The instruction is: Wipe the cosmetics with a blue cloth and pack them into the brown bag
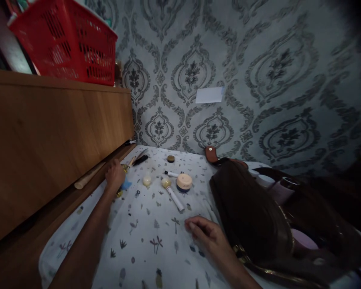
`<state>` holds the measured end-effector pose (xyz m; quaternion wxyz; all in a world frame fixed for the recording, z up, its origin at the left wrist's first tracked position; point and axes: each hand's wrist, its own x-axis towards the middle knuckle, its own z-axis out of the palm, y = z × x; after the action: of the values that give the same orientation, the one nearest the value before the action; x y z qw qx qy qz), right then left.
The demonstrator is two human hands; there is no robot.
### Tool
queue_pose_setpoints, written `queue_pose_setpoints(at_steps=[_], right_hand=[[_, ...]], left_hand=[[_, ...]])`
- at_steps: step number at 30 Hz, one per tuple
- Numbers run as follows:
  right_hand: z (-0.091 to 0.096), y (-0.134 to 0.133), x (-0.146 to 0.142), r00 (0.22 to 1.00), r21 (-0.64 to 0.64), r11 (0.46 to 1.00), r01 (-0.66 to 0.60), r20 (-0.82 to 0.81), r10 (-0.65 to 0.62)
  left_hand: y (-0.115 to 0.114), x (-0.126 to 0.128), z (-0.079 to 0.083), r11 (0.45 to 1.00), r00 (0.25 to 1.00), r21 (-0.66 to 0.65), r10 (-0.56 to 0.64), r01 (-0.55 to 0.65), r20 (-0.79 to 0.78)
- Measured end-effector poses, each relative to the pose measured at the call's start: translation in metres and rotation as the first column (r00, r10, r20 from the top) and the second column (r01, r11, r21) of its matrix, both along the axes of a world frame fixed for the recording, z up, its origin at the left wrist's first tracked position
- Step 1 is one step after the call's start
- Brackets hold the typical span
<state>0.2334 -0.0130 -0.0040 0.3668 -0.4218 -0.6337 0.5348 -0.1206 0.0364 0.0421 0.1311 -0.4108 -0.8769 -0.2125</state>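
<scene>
My left hand is at the far left of the printed cloth, beside the wooden cabinet. Its fingers are closed, and what they hold is hidden. A blue item and a small gold item lie right by it; a few slim dark and tan sticks are just beyond. My right hand hovers low over or rests on the cloth, loosely curled, with nothing visible in it. Ahead of it lie a white tube with a gold end, a round peach-lidded jar and a small pale round pot.
On the right a dark brown bag lies unzipped, with bottles and a pink round item inside. The wooden cabinet runs along the left, bearing a red basket. A patterned wall closes off the back.
</scene>
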Motion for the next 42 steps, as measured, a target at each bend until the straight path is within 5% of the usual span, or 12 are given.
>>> queue_pose_setpoints(at_steps=[9, 21, 30, 42], right_hand=[[-0.002, 0.001, 0.000, 1.000, -0.021, 1.000, -0.015, -0.016, 0.015], [0.002, -0.002, 0.001, 0.999, 0.019, 0.999, -0.041, -0.023, 0.042], [-0.002, -0.001, 0.001, 0.998, -0.019, 0.999, -0.051, -0.031, 0.050], [-0.008, 0.002, 0.001, 0.998, 0.010, 0.998, -0.054, -0.017, 0.055]], left_hand=[[0.005, -0.019, 0.009, 0.992, 0.993, -0.043, -0.119, 0.120, 0.027], [0.016, 0.014, -0.019, 0.952, 0.975, -0.268, -0.184, 0.145, -0.128], [0.014, 0.017, -0.014, 0.932, 0.969, -0.336, -0.195, 0.135, -0.151], [0.009, 0.025, -0.004, 0.829, 0.894, -0.423, -0.440, 0.366, -0.088]])
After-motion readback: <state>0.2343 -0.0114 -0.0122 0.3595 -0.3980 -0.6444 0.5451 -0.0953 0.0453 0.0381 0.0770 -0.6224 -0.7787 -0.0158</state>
